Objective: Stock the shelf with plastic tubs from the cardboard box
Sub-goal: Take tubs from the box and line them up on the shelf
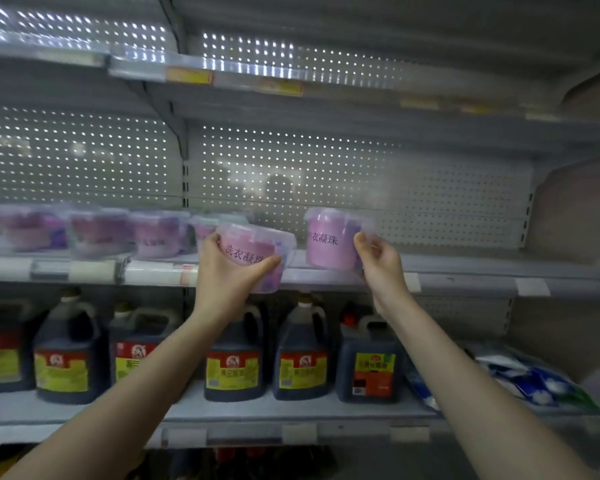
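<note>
In the head view, 2 pink plastic tubs are held up at the middle shelf (465, 268). The left tub (257, 252) is gripped by the left hand (222, 271), thumb and fingers clamped around its lower body; it is tilted and held at the shelf's front edge, partly over it. The right tub (333, 239) stands upright on the shelf, and the right hand (381, 261) is at its right side with the fingertips (361, 239) touching its wall; whether they are clamped on it cannot be told. Further left on the same shelf, a blurred row of stocked tubs (97, 230) is seen. On the shelf below, dark jugs (302, 355) with yellow and red labels are lined up, with blue-and-white packets (534, 379) to their right. The cardboard box is out of view.
</note>
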Demonstrator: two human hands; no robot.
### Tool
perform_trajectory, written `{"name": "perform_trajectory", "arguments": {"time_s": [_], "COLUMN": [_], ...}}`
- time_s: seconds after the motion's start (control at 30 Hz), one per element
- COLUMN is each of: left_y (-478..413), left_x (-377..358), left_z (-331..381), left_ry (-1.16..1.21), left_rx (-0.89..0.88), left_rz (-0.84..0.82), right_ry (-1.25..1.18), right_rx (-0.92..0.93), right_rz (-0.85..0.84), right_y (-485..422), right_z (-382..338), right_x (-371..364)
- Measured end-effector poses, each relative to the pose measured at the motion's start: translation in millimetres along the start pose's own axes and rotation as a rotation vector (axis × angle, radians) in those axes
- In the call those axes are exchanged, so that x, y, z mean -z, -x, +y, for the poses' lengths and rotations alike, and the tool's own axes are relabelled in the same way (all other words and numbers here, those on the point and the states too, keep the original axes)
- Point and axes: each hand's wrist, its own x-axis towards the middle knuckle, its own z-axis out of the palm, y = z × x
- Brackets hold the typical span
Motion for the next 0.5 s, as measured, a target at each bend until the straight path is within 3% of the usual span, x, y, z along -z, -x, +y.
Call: {"name": "perform_trajectory", "arguments": {"time_s": [0.37, 0.5], "left_y": [-42.1, -46.8], "left_x": [52.7, 53.9], "left_z": [-29.6, -36.7], "left_ry": [-0.043, -0.037], "left_rx": [0.018, 0.007], "left_rz": [0.078, 0.062], "right_ry": [0.247, 0.552], "right_rx": [-0.016, -0.029], "right_rz": [-0.146, -0.184], "right_y": [-54.9, -62.5], "right_z": [16.6, 32.4], "right_x": [-79.4, -82.5]}}
